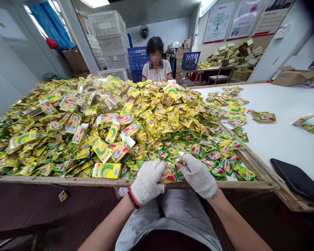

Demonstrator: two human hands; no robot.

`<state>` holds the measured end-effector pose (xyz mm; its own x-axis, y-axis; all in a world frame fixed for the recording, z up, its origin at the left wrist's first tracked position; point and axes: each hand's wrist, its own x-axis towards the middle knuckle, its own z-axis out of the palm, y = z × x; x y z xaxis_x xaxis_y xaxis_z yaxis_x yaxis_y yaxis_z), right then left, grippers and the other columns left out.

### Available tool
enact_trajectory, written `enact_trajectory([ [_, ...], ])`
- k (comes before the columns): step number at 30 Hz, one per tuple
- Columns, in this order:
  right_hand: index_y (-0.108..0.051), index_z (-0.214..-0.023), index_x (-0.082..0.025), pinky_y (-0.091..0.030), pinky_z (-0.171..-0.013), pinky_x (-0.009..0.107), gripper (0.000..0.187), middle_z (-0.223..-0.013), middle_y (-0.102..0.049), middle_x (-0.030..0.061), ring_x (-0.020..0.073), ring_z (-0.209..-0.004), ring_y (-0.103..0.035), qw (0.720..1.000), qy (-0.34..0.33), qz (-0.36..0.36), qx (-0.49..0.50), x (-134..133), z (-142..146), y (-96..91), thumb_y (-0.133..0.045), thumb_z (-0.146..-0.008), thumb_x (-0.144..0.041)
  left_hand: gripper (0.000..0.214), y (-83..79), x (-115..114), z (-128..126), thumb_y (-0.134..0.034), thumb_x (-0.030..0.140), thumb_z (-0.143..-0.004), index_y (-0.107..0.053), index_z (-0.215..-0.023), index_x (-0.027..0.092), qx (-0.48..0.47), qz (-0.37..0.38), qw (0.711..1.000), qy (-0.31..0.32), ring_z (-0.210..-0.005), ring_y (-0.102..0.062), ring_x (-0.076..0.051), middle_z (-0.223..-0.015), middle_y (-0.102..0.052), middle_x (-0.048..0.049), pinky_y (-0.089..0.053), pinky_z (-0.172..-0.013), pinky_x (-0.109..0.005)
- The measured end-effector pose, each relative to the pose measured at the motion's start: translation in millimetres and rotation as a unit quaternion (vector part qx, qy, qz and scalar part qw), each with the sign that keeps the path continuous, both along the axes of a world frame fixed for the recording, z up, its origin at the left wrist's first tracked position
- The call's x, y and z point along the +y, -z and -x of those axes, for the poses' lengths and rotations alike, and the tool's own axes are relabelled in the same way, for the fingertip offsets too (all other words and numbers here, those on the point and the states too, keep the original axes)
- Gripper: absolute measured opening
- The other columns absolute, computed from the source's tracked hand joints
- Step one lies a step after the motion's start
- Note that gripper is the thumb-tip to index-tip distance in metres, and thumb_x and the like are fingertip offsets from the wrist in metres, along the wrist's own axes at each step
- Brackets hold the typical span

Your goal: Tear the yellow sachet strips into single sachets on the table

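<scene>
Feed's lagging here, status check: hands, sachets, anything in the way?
Left hand and right hand, gloved, both gripping red-green sachets at the tray rim. Big sachet heap right behind. Nothing blocking them.

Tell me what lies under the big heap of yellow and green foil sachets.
A wooden-rimmed board carries the sachet heap; its white base shows in gaps near the front rim. Elsewhere the heap hides it.

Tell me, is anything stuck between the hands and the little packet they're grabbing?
No, nothing visible. The left hand and the right hand, both in white gloves, already hold the red and green packet between them at the wooden rim. The big pile of packets lies just behind it.
</scene>
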<state>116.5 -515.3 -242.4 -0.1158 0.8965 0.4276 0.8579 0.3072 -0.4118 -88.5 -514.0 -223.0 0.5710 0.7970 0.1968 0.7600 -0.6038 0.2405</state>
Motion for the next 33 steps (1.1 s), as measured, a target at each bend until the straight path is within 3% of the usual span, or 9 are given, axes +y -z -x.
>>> enact_trajectory([
  [2, -0.065, -0.099, -0.017, -0.047, -0.079, 0.034, 0.030, -0.094, -0.068, 0.0120, 0.0249, -0.088, -0.063, 0.999, 0.037, -0.012, -0.003, -2, 6, -0.4, -0.046, -0.092, -0.038, 0.060, 3.5, -1, -2, -0.067, 0.024, -0.064, -0.048, -0.121, 0.023, -0.045, 0.020, 0.999, -0.019, -0.105, -0.052, -0.027, -0.117, -0.055, -0.0071, -0.044, -0.090, -0.040],
  [4, -0.065, -0.102, -0.016, -0.047, -0.080, 0.035, 0.029, -0.097, -0.067, 0.0132, 0.0255, -0.090, -0.062, 0.999, 0.032, -0.002, -0.013, -7, 8, -3.2, -0.044, -0.092, -0.035, 0.057, 7.5, -2, -3, -0.066, 0.025, -0.065, -0.049, -0.119, 0.023, -0.078, 0.026, 0.995, -0.049, -0.104, -0.052, -0.026, -0.116, -0.055, -0.0068, -0.045, -0.090, -0.039],
  [8, -0.061, -0.116, -0.021, -0.045, -0.090, 0.032, 0.030, -0.112, -0.062, 0.0095, 0.0213, -0.102, -0.058, 0.996, -0.078, 0.032, 0.029, -15, 0, -10.7, -0.046, -0.091, -0.024, 0.055, 11.1, -4, -1, -0.065, 0.024, -0.068, -0.050, -0.121, 0.021, -0.063, -0.013, 0.995, -0.079, -0.106, -0.051, -0.027, -0.115, -0.055, -0.0083, -0.044, -0.091, -0.041],
  [13, -0.070, -0.089, -0.019, -0.046, -0.083, 0.033, 0.019, -0.092, -0.065, 0.0079, 0.0209, -0.088, -0.059, 0.993, -0.052, 0.064, 0.082, -13, -12, -16.5, -0.052, -0.086, -0.025, 0.066, 11.0, -5, -3, -0.064, 0.019, -0.066, -0.045, -0.130, 0.022, -0.018, -0.044, 0.999, -0.020, -0.106, -0.048, -0.028, -0.122, -0.052, -0.0088, -0.044, -0.091, -0.043],
  [16, -0.071, -0.081, -0.020, -0.047, -0.076, 0.031, 0.017, -0.083, -0.068, 0.0054, 0.0198, -0.080, -0.061, 0.984, -0.086, 0.105, 0.112, -9, -13, -22.1, -0.057, -0.082, -0.028, 0.068, 11.6, -5, -3, -0.062, 0.017, -0.066, -0.044, -0.132, 0.022, -0.018, -0.038, 0.999, -0.011, -0.107, -0.048, -0.028, -0.123, -0.052, -0.0091, -0.043, -0.092, -0.043],
  [22, -0.069, -0.098, -0.019, -0.040, -0.045, 0.024, 0.030, -0.049, -0.059, -0.0028, 0.0134, -0.043, -0.053, 0.927, -0.038, 0.260, 0.268, -14, -11, -24.7, -0.051, -0.084, -0.037, 0.065, 12.7, -3, 0, -0.060, 0.020, -0.069, -0.043, -0.132, 0.021, -0.039, -0.041, 0.998, -0.037, -0.115, -0.046, -0.029, -0.125, -0.051, -0.0105, -0.043, -0.096, -0.044],
  [27, -0.065, -0.075, -0.018, -0.033, -0.041, 0.022, 0.031, -0.038, -0.053, -0.0033, 0.0112, -0.036, -0.046, 0.881, -0.136, 0.330, 0.312, -25, 3, -26.6, -0.048, -0.086, -0.041, 0.069, 15.0, -6, -9, -0.059, 0.013, -0.064, -0.045, -0.131, 0.021, -0.030, -0.034, 0.999, -0.024, -0.112, -0.047, -0.030, -0.123, -0.051, -0.0104, -0.042, -0.096, -0.045],
  [30, -0.065, -0.087, -0.018, -0.033, -0.041, 0.022, 0.026, -0.046, -0.058, -0.0035, 0.0112, -0.037, -0.047, 0.884, -0.122, 0.322, 0.315, -23, 5, -26.2, -0.050, -0.085, -0.039, 0.067, 12.7, -7, -12, -0.062, 0.015, -0.066, -0.046, -0.130, 0.020, -0.057, -0.009, 0.998, -0.024, -0.112, -0.048, -0.029, -0.122, -0.052, -0.0107, -0.041, -0.096, -0.043],
  [33, -0.067, -0.087, -0.019, -0.039, -0.046, 0.024, 0.020, -0.063, -0.065, -0.0005, 0.0128, -0.048, -0.053, 0.929, -0.076, 0.252, 0.262, -18, 3, -21.2, -0.058, -0.079, -0.035, 0.059, 5.1, -7, -10, -0.066, 0.028, -0.072, -0.048, -0.127, 0.019, -0.119, 0.044, 0.992, -0.026, -0.109, -0.050, -0.027, -0.118, -0.054, -0.0096, -0.042, -0.094, -0.039],
])
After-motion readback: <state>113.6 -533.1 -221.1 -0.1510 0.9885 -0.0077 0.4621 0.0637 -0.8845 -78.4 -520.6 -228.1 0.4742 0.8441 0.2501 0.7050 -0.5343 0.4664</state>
